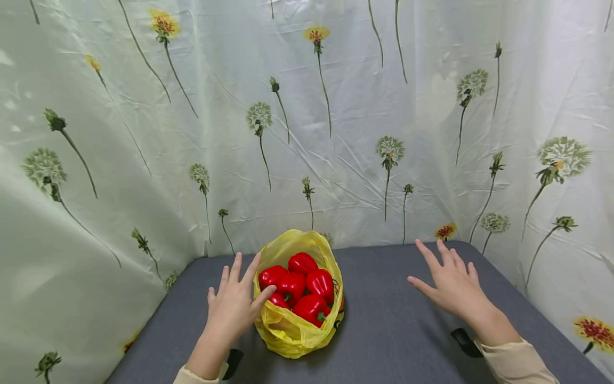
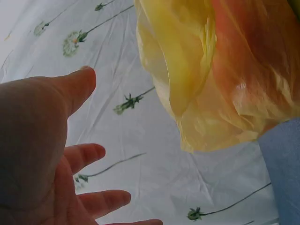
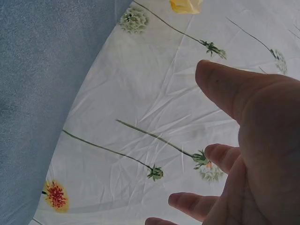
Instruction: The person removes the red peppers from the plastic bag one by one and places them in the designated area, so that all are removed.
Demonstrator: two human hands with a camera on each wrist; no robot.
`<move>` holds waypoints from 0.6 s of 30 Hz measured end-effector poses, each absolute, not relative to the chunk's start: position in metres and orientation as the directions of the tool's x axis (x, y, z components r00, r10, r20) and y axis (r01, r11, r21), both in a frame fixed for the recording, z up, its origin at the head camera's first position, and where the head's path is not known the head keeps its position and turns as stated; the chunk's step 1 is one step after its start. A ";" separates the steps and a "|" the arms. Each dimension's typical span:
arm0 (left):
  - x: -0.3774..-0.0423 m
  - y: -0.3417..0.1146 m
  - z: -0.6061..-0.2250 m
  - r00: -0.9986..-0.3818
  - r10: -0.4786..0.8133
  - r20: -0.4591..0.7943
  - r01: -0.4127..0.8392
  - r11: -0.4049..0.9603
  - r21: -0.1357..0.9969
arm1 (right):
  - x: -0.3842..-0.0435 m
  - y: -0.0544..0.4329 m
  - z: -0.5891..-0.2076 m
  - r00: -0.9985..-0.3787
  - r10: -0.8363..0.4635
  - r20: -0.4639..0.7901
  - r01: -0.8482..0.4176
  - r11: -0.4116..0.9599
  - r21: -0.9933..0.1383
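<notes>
a flowered curtain (image 1: 355,101) backs the grey table (image 1: 384,320), near edge cut off. the yellow bag (image 1: 292,342) sits there, left hand (image 1: 232,305) just beside, room between it and the right hand (image 1: 454,289); both spread, empty. inside, red peppers (image 1: 291,284) overlap, some half-hidden.

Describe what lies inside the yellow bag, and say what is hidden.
Six glossy red peppers show through the open mouth of the yellow bag. Anything beneath them, and the bag's inside bottom, is covered.
</notes>
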State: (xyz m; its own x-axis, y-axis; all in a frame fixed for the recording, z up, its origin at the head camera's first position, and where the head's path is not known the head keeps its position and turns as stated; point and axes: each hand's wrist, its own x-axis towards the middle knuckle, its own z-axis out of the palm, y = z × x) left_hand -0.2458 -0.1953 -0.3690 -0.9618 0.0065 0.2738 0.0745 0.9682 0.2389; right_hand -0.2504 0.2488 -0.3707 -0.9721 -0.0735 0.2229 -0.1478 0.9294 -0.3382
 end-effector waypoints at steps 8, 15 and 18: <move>-0.251 -0.212 -0.369 -0.949 -0.019 0.315 0.095 0.935 0.342 | -0.254 0.242 -0.368 -0.961 -0.110 0.254 -0.191 0.927 -0.322; -0.260 -0.225 -0.376 -0.956 -0.048 0.290 0.096 0.880 0.464 | -0.257 0.236 -0.366 -0.943 -0.146 0.300 -0.240 0.921 -0.306; -0.264 -0.229 -0.382 -0.959 -0.048 0.280 0.114 0.839 0.532 | -0.258 0.233 -0.366 -0.935 -0.156 0.319 -0.259 0.914 -0.311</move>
